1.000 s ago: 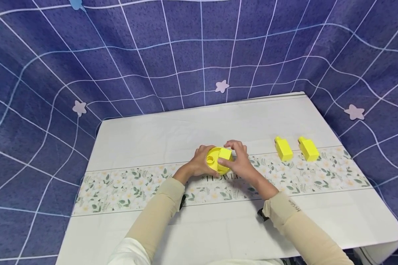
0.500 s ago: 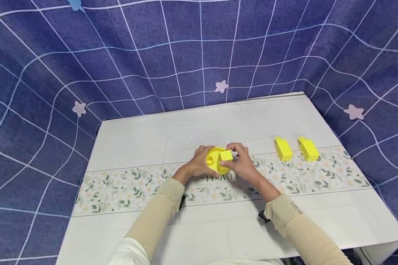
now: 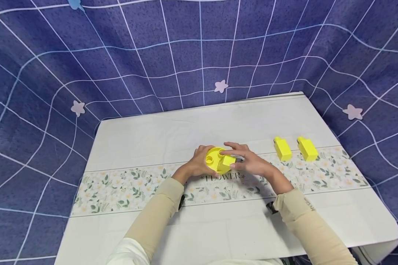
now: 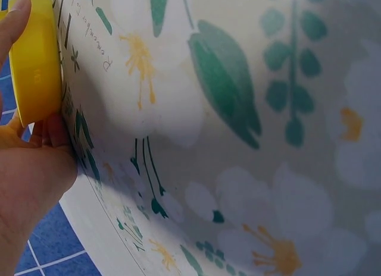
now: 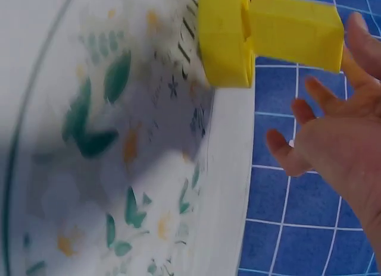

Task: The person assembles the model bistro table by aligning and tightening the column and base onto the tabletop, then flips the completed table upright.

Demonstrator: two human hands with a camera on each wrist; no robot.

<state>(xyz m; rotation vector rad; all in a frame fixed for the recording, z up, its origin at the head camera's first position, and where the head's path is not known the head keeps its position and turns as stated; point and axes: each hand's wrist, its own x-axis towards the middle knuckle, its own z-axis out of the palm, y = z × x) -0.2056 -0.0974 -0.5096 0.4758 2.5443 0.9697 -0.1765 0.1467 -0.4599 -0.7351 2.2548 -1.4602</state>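
In the head view, my left hand [image 3: 199, 162] grips the rim of a round yellow base [image 3: 215, 156] with short round sockets on top. Its curved side wall [image 4: 37, 62] shows between thumb and fingers in the left wrist view. A yellow rectangular block [image 3: 227, 163] stands on the right part of the base and tilts to the right. My right hand [image 3: 252, 162] is beside the block, with thumb and fingers spread loosely. In the right wrist view the thumb is close to the block's outer end [image 5: 297, 32]; whether it touches is unclear.
Two more yellow blocks with small round pegs, one [image 3: 283, 149] beside the other [image 3: 307, 149], lie to the right on the table. A white cloth [image 3: 146, 136] with a floral band covers the table. A blue curtain [image 3: 185, 55] hangs behind it.
My right hand has loosened from the block and shifted right, its fingers spreading. The block now leans to the right, and a socket behind it shows. The left hand has kept its grip.
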